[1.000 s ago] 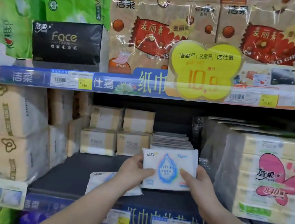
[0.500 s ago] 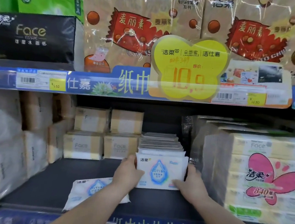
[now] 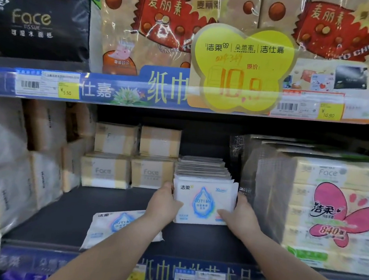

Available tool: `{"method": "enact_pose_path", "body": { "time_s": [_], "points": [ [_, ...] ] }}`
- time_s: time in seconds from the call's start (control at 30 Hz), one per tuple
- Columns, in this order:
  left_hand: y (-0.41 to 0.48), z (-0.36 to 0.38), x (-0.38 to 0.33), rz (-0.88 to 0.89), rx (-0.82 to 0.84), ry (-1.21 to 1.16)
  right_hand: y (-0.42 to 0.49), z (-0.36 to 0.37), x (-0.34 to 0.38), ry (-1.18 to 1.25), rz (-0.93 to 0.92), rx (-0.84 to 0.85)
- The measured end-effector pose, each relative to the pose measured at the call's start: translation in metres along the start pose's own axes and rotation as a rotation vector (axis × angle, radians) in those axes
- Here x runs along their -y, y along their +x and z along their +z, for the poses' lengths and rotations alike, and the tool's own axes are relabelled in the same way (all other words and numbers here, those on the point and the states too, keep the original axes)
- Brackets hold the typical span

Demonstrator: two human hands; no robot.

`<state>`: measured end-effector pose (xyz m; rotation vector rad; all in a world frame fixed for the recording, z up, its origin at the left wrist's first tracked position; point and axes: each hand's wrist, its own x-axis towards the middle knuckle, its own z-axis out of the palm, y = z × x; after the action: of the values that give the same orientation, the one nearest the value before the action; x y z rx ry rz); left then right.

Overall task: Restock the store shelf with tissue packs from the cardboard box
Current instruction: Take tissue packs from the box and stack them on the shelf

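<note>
A white tissue pack with a blue drop logo stands upright on the dark shelf, at the front of a row of like packs. My left hand grips its left edge. My right hand holds its lower right corner. Another white tissue pack lies flat on the shelf to the left, partly under my left forearm. The cardboard box is out of view.
Beige Face tissue boxes stack at the back left. Large wrapped tissue bundles stand at the right and left. A yellow price sign hangs from the upper shelf edge.
Both hands have pushed the upright pack back against the row of packs. The camera has moved closer to the shelf.
</note>
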<state>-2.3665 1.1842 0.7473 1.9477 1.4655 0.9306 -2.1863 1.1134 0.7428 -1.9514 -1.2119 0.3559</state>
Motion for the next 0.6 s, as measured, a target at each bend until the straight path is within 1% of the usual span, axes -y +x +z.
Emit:
{"method": "enact_pose_path", "body": {
  "time_s": [0.1, 0.2, 0.33, 0.43, 0.5, 0.53, 0.6],
  "points": [
    [-0.003, -0.007, 0.001, 0.014, -0.037, 0.029, -0.008, -0.001, 0.001, 0.084, -0.033, -0.002],
    [-0.008, -0.022, 0.009, 0.016, -0.088, 0.064, -0.022, -0.002, 0.004, 0.126, -0.128, -0.003],
    [-0.015, -0.050, 0.031, -0.015, -0.156, 0.104, -0.034, 0.001, 0.012, 0.033, -0.271, -0.037],
    [-0.020, -0.074, 0.049, -0.083, -0.168, 0.185, -0.041, 0.008, 0.026, -0.020, -0.397, -0.039],
    [-0.025, -0.089, 0.060, -0.150, -0.140, 0.306, -0.044, 0.018, 0.037, -0.045, -0.461, 0.004],
    [-0.028, -0.095, 0.064, -0.189, -0.124, 0.396, -0.046, 0.025, 0.042, -0.063, -0.457, 0.052],
    [-0.036, -0.105, 0.071, -0.263, -0.116, 0.543, -0.047, 0.040, 0.051, -0.130, -0.388, 0.171]
  ]
}}
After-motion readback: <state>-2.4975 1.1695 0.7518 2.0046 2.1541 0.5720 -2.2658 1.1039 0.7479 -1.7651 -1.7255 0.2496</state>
